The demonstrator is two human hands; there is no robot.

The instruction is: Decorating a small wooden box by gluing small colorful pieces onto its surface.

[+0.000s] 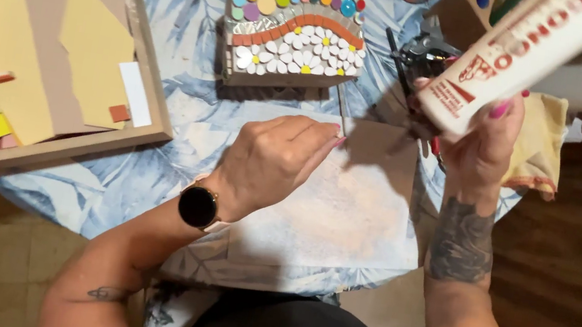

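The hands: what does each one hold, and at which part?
The right hand grips a white tube at its lower end. The left hand pinches a thin stick near its lower end.

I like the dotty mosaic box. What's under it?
The mosaic box stands on a blue leafy tablecloth. The cloth right beneath it is covered, and the box hides anything under there.

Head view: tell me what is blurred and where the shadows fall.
Head view: the white tube in the right hand is close to the lens and soft with blur; the left hand casts a shadow onto the pale sheet; the mosaic box is sharp and evenly lit; the floor at right lies dim.
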